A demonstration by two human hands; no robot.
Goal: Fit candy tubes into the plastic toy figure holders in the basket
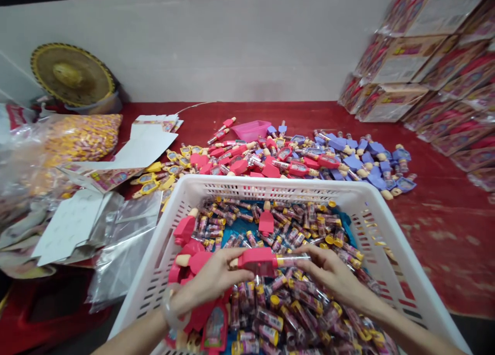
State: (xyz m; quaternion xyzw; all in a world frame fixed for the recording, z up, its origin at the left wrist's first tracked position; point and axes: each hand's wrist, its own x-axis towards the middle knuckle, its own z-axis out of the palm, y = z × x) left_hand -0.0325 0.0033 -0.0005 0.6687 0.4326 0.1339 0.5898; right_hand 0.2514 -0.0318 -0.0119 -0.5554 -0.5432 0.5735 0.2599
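Over a white plastic basket (402, 257), my left hand (216, 272) pinches a pink plastic toy body (257, 261) with a beige tip. My right hand (328, 270) has its thumb and fingers closed on a clear tube (290, 260), which lies end to end with the pink body. Whether the tube is fully seated in the body I cannot tell. Below the hands are many small clear tubes with yellow caps (270, 321). More pink toy bodies (214, 326) lie in the basket's left side, partly hidden by my left forearm. One pink body (266, 221) rests on the tubes.
Behind the basket are heaped pink toys (240, 166), purple toys (356, 161) and yellow toys (150, 184) on a red table (433, 215). Wrapped boxes (398, 61) are stacked at right. Cardboard sheets (71, 223), plastic bags (124, 252) and a straw hat (71, 74) are at left.
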